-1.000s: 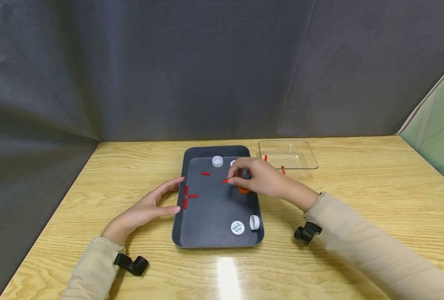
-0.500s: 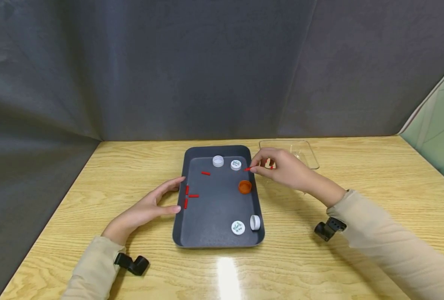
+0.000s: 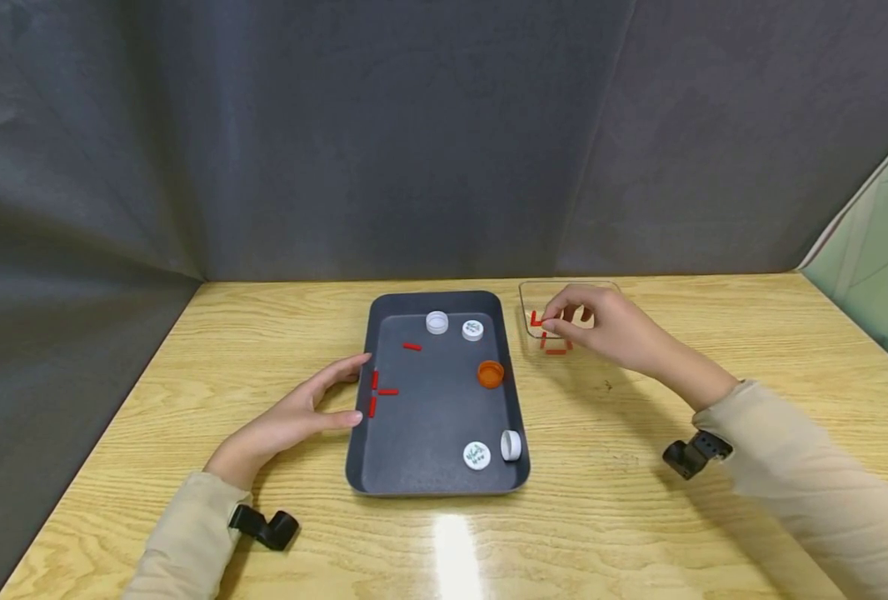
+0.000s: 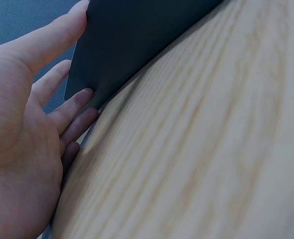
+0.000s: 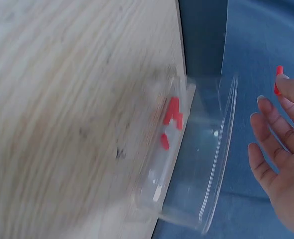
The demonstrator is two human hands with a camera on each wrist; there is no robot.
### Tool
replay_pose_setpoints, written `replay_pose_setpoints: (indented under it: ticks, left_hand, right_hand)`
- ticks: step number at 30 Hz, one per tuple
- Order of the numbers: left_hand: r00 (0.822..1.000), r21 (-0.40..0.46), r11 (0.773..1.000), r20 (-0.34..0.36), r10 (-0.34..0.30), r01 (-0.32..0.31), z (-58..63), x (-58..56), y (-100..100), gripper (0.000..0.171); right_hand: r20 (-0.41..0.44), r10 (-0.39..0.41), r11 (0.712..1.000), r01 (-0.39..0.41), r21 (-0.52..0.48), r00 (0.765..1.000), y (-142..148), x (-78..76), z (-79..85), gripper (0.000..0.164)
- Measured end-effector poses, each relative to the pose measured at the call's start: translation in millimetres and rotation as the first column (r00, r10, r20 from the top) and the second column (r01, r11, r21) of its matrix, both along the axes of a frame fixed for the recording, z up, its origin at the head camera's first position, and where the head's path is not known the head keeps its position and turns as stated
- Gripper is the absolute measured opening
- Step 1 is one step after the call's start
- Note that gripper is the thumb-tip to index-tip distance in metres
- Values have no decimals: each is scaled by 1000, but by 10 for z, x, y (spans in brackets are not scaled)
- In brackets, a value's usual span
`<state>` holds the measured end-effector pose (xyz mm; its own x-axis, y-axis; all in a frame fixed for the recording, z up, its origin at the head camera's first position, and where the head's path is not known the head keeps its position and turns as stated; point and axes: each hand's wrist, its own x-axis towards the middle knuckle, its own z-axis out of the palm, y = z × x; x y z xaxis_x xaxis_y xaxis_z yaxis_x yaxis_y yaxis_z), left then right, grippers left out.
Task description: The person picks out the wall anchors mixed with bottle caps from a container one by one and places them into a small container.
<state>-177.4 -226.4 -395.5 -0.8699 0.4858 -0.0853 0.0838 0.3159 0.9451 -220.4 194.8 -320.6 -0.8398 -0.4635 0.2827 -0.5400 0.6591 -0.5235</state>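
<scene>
My right hand (image 3: 616, 329) pinches a short red stick (image 5: 278, 82) between thumb and index finger, over the clear plastic box (image 5: 216, 169). Several red pieces (image 5: 171, 110) show low in the box. With fingers spread, my left hand (image 3: 294, 421) rests against the left side of the dark grey tray (image 3: 429, 479). In the left wrist view its fingertips meet the tray's outer wall. Along the tray's left side lie a few red sticks (image 3: 387, 392), and a single red stick (image 3: 411, 346) lies farther up.
The tray also holds an orange cap (image 3: 491, 374), an upturned white cap (image 3: 436, 322), two white caps with green print, one at the back (image 3: 472, 330) and one in front (image 3: 477, 455), and a white cap on its side (image 3: 511, 445). A dark curtain (image 3: 384, 150) closes off the table's far edge.
My right hand has moved right from above the tray to the clear box, carrying the red stick. The orange cap has come into full view. My left hand has stayed at the tray.
</scene>
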Motion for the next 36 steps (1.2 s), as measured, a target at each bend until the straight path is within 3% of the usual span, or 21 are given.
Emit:
replay_pose_setpoints:
  ticks: [12, 25, 36]
  left_hand:
    - [1000, 11, 1000, 3, -4, 4, 7, 4, 6, 77]
    - [1000, 21, 1000, -15, -14, 14, -3, -17, 14, 76]
    - [1000, 26, 1000, -9, -13, 13, -5, -16, 9, 77]
  right_hand:
    - [-14, -48, 998, 49, 32, 999, 193, -80, -18, 5]
    - [31, -94, 994, 92, 59, 995, 272, -203, -127, 7]
    - [84, -92, 991, 83, 102, 992, 231, -271, -220, 5]
